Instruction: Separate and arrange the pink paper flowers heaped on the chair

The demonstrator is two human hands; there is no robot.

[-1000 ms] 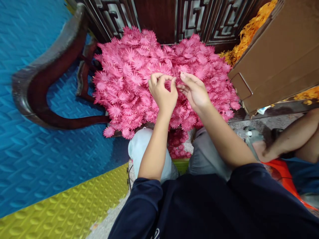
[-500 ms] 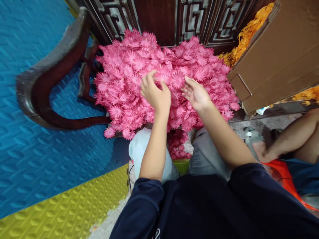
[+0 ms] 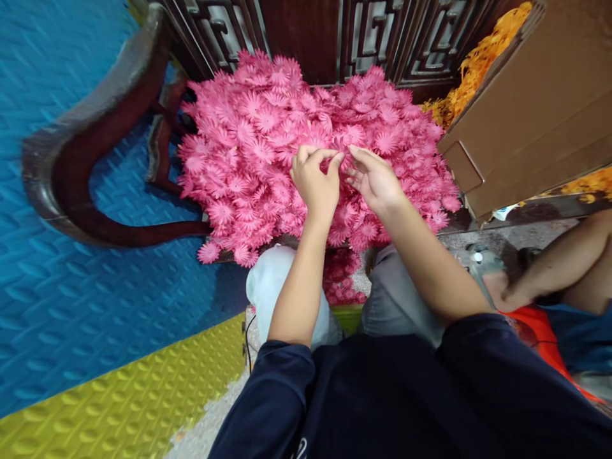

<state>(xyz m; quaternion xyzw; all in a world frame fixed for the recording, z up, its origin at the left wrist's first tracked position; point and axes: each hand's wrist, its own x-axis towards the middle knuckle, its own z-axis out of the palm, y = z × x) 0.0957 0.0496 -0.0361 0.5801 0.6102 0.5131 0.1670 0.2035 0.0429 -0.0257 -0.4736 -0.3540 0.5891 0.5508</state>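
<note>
A dense heap of pink artificial flower heads (image 3: 253, 153) lies on a dark wooden seat in front of me. Over its middle, one slightly darker pink flower head (image 3: 341, 146) is held up between my two hands. My right hand (image 3: 375, 178) grips it from the right with thumb and forefinger, the other fingers loosely curled below. From the left, my left hand (image 3: 318, 178) brings thumb and forefinger together at the flower's edge. Whether anything small sits in that pinch is hidden.
A curved wooden armrest (image 3: 62, 172) stands at the left over blue matting (image 3: 143, 287). To the right are a cardboard box (image 3: 530, 108) and orange artificial strands (image 3: 492, 44). Another person's leg (image 3: 564, 268) reaches in at the right. More pink flowers (image 3: 342, 280) lie below, between my knees.
My left hand has moved right and closed its thumb and forefinger at the flower's edge. The right hand stays nearly in place, holding the flower.
</note>
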